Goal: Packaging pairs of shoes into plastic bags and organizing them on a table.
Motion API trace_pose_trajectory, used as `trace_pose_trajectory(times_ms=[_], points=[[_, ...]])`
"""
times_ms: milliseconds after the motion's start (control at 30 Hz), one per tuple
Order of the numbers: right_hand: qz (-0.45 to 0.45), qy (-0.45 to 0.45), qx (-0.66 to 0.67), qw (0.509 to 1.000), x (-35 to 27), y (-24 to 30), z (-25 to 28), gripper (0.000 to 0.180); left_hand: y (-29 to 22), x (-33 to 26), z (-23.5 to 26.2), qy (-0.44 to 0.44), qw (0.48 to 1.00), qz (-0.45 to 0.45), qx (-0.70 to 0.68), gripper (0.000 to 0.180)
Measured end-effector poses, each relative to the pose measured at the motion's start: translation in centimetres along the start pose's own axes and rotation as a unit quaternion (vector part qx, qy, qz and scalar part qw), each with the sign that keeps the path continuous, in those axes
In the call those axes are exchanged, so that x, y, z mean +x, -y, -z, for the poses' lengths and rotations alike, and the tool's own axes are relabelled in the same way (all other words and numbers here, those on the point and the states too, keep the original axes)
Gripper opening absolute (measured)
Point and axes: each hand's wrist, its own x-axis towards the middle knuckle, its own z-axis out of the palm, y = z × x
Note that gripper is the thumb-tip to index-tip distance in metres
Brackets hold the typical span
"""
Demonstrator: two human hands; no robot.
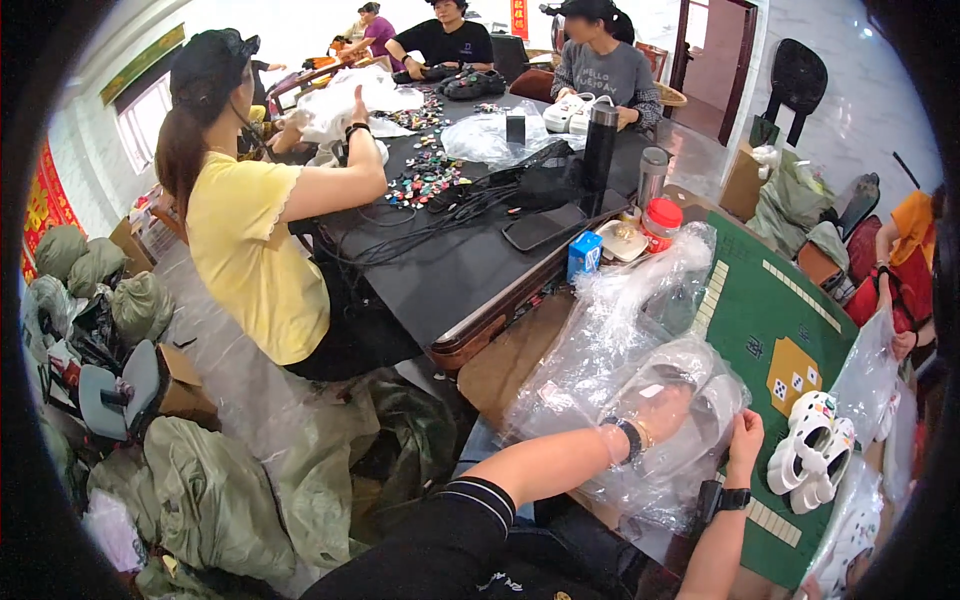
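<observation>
A pair of plain white clogs [655, 368] lies inside a clear plastic bag [610, 330] in front of me. My left hand [655, 410] is in among the clear film and closed on the clogs; the film blurs its fingers. Beside them, my right hand [745, 435] pinches the right edge of the bag. Just to the right, another pair of white clogs [812, 450] with colourful charms rests on the green mahjong table [745, 300].
Rows of mahjong tiles [710, 298] edge the green table. Beyond stand a red-lidded jar [660, 222], a blue carton [584, 256] and a black tumbler [600, 150]. Co-workers sit around a dark table [450, 270] strewn with small charms. Green sacks [210, 490] crowd the left floor.
</observation>
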Motion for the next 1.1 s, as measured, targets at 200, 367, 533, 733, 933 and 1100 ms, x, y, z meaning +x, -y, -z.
trace_pose_trajectory(times_ms=[200,367,533,733,933,1100], points=[[-0.011,-0.005,-0.011,1.000,0.3,-1.1,0.6,0.013,-1.2,0.9,0.4,0.041,0.993,-0.045,0.101,0.016],[-0.009,-0.007,-0.018,1.000,0.0,-0.9,0.7,0.011,-2.8,2.8,2.2,0.125,0.984,-0.021,0.128,0.026],[-0.016,-0.012,-0.021,1.000,-1.1,1.7,-0.6,0.013,-1.1,2.9,0.7,0.151,0.966,-0.006,0.209,0.026],[0.032,-0.037,-0.032,0.998,0.2,-0.7,-0.1,0.017,0.0,2.3,-0.1,0.076,0.932,-0.177,0.308,0.019],[0.061,-0.089,-0.103,0.989,2.5,-2.4,2.0,0.019,-3.5,-0.3,4.4,0.149,0.876,-0.203,0.412,0.011],[0.078,-0.106,-0.148,0.980,3.6,-2.0,2.3,0.023,-5.0,-5.5,12.0,0.136,0.962,-0.215,0.100,0.011]])
